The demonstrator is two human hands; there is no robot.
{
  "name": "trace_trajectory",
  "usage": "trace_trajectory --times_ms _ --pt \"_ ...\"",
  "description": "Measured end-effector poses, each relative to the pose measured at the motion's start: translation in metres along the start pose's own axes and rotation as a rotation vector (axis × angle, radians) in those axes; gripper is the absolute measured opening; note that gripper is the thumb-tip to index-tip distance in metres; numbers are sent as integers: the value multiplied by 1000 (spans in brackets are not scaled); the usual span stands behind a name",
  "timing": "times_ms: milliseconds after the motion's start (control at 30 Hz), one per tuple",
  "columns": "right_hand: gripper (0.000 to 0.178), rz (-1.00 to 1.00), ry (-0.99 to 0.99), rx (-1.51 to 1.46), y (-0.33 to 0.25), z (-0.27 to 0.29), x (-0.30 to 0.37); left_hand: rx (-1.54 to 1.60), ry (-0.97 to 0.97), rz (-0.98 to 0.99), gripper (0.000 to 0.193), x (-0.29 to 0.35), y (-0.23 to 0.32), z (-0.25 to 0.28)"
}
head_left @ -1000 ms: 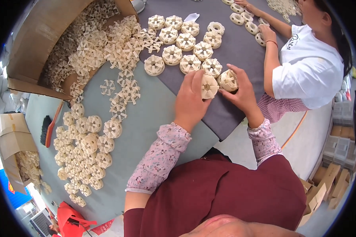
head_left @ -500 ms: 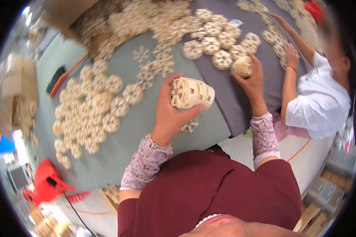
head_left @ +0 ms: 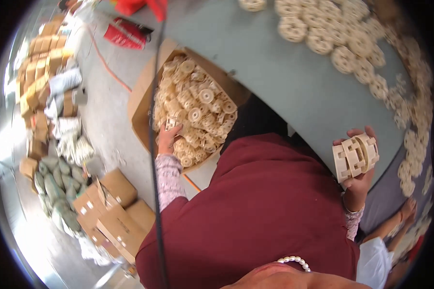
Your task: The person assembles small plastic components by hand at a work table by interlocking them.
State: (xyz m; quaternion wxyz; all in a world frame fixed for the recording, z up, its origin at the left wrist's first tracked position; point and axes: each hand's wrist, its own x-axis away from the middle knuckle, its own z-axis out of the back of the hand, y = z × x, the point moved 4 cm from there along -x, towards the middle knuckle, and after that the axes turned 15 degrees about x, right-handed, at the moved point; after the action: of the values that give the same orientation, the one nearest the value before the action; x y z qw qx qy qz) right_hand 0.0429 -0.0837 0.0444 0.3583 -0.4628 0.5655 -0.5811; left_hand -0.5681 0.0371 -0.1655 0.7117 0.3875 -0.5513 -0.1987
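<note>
Head view: right hand [head_left: 359,185] grips a stack of cream slotted wheel parts [head_left: 355,157] at the grey table's [head_left: 294,82] near edge. Left hand [head_left: 168,137] reaches down into the floor carton [head_left: 142,101], fingers closed around one part [head_left: 170,123]. Judged midway: carton remains well filled, many parts lie spread at the table's far right.

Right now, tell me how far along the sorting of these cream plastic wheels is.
Done: rows of cream plastic wheels lie laid out on the grey table. In hand: the right hand holds a stack of wheels at the table edge, while the left hand reaches into the cardboard box on the floor, touching a wheel there. Left: the box looks heaped with loose wheels.
</note>
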Motion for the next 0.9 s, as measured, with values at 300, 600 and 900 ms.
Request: trace_trajectory --times_ms 300,600,900 --pt "132 -157 -556 52 -8 -136 -70 234 926 -131 93 -63 -147 203" --pt "81 480 -1129 925 36 -299 -89 732 -585 123 82 89 -5 -78" --pt "70 920 -1006 828 52 -336 -72 1086 -557 104 69 78 -80 -9"
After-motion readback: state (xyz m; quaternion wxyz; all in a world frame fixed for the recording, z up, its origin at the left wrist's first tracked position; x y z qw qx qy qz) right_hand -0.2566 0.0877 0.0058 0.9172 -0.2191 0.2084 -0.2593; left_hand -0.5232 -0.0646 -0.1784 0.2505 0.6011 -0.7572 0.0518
